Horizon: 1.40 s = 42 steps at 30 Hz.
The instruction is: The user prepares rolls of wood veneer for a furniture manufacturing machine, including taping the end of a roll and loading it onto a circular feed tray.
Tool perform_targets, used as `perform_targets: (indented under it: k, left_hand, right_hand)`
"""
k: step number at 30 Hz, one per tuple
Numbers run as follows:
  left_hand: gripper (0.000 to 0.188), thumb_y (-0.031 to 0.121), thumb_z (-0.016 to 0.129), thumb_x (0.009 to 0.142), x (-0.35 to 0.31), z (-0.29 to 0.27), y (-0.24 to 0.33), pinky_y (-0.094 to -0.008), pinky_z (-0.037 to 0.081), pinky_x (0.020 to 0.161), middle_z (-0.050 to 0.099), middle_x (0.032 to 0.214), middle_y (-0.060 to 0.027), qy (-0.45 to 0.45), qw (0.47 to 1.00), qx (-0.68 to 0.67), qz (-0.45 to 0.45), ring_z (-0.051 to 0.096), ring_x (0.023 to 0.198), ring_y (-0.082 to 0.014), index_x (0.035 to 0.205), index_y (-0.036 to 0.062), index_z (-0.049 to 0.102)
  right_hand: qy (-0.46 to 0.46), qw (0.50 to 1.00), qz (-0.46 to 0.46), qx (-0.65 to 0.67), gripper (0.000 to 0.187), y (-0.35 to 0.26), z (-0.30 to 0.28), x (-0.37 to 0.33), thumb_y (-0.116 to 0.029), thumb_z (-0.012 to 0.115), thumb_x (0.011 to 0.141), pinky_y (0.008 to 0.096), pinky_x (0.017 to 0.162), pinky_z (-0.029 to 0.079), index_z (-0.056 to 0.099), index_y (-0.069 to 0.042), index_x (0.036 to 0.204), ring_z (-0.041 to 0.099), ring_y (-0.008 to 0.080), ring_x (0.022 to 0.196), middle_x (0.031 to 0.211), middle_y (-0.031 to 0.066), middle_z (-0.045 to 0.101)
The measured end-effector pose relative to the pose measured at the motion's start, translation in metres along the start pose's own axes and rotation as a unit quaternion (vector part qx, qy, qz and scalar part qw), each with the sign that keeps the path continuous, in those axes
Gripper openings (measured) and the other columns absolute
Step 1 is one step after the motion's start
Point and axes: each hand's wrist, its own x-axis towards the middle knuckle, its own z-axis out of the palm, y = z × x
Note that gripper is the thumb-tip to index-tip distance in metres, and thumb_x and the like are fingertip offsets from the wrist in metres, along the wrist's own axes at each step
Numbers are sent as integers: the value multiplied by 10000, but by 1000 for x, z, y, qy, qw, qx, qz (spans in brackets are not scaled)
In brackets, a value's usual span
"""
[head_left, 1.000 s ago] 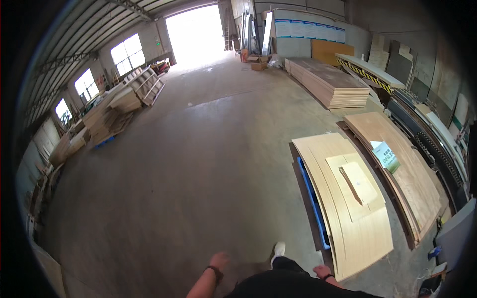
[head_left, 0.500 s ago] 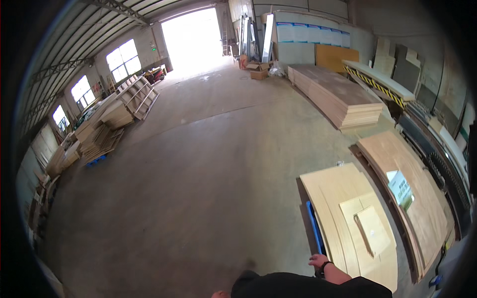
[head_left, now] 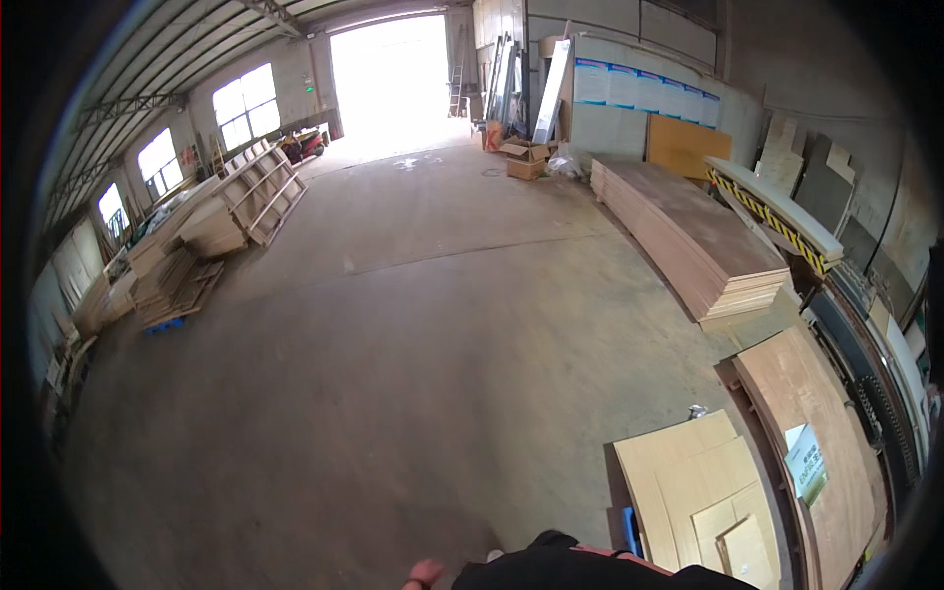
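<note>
- The hands are apart; the left hand hangs over the floor, its grip too blurred to tell.
- The right hand is mostly hidden by the dark shirt; I cannot tell its grip.
- Pale boards lie near it, a blue pallet showing at their left edge.
- Brown boards lie just beside, toward the floor's right edge.

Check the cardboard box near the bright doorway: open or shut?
Open: the cardboard box has its top flaps spread apart.

There are three right-side board stacks, three windows, one doorway.
</note>
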Motion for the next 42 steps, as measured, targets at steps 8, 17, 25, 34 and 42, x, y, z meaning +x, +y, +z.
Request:
perform_targets:
  k: [8, 17, 25, 34, 42]
  left_hand:
    - [206, 312, 635, 922, 316, -274, -79, -425, 562, 811, 727, 966, -97, 172, 918, -346, -85, 692, 911, -326, 957, 122, 706]
    - [328, 388, 540, 989, 381, -282, -199, -390, 533, 895, 716, 1050, -72, -5, 920, -334, -205, 680, 1012, -246, 1120, 131, 698]
    - [353, 408, 556, 977, 504, -359, -246, -414, 541, 860, 727, 1014, -84, -110, 867, -345, -343, 686, 968, -278, 1119, 121, 706]
    - [299, 376, 629, 911, 812, -524, -437, -442, 562, 845, 750, 1011, -129, -15, 961, -98, -257, 704, 932, -334, 1050, 146, 760]
    - [219, 222, 730, 906, 1137, -880, -501, -296, 550, 741, 729, 868, -52, 156, 910, -357, -143, 661, 788, -126, 1049, 55, 721]
  right_hand:
    - [27, 851, 378, 363, 662, -176, -215, 150, -591, 456, 1029, 330, 1072, 427, 560, -63, 1414, 585, 188, 1207, 1356, 60, 630]
    - [-124, 929, 325, -126, 662, 17, -460, 400, -643, 509, 934, 449, 1114, 404, 640, -151, 1355, 544, 356, 1308, 1407, 146, 606]
    - [153, 950, 269, -36, 443, 21, -714, 585, -388, 665, 870, 382, 955, 538, 722, -125, 1222, 696, 265, 1093, 1186, 87, 735]
    - [-5, 911, 362, -197, 383, 20, -835, 753, -376, 769, 827, 330, 791, 578, 770, -123, 1114, 728, 171, 856, 1011, 76, 773]
    - [231, 868, 409, 161, 375, 66, -936, 919, -277, 762, 801, 360, 691, 547, 738, -48, 1097, 661, 164, 731, 879, 68, 742]
